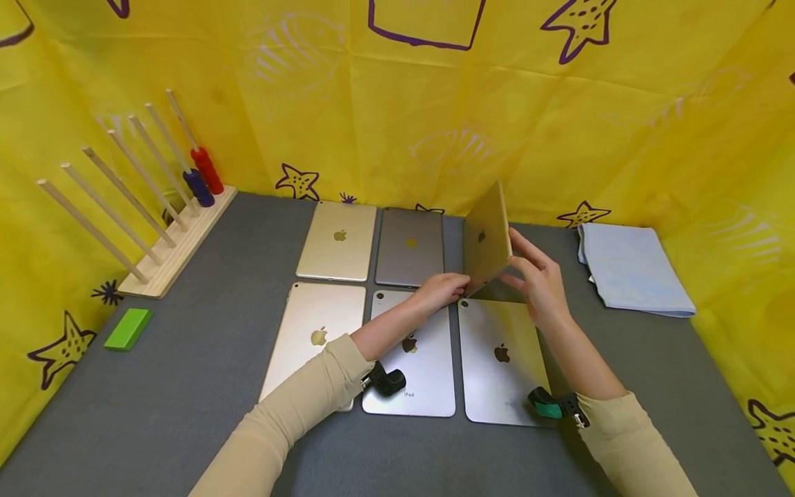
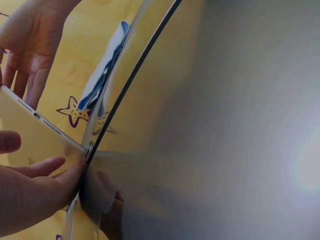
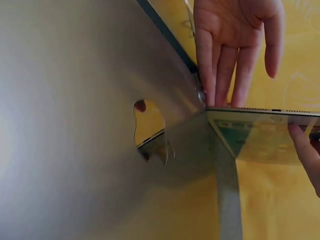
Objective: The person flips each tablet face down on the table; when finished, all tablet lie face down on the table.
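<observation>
A gold tablet [image 1: 486, 238] is tilted up on edge at the back, its apple logo facing left. My right hand [image 1: 539, 283] holds it by its right edge; in the right wrist view a right-hand finger [image 3: 304, 155] lies on its glass screen side. At the lower near corner is my left hand [image 1: 439, 291]; its extended fingers [image 3: 226, 70] reach that corner in the right wrist view. Directly below lies a silver tablet [image 1: 499, 386], back up. Another silver tablet [image 1: 428, 386] lies beneath my left forearm, partly hidden.
A dark grey tablet [image 1: 410, 235], a gold tablet [image 1: 335, 255] and a larger pale gold tablet [image 1: 298, 345] lie back up to the left. A folded light-blue cloth [image 1: 636, 266] is at right. A wooden peg rack [image 1: 180, 241] and green block [image 1: 128, 329] stand left. Yellow fabric surrounds the table.
</observation>
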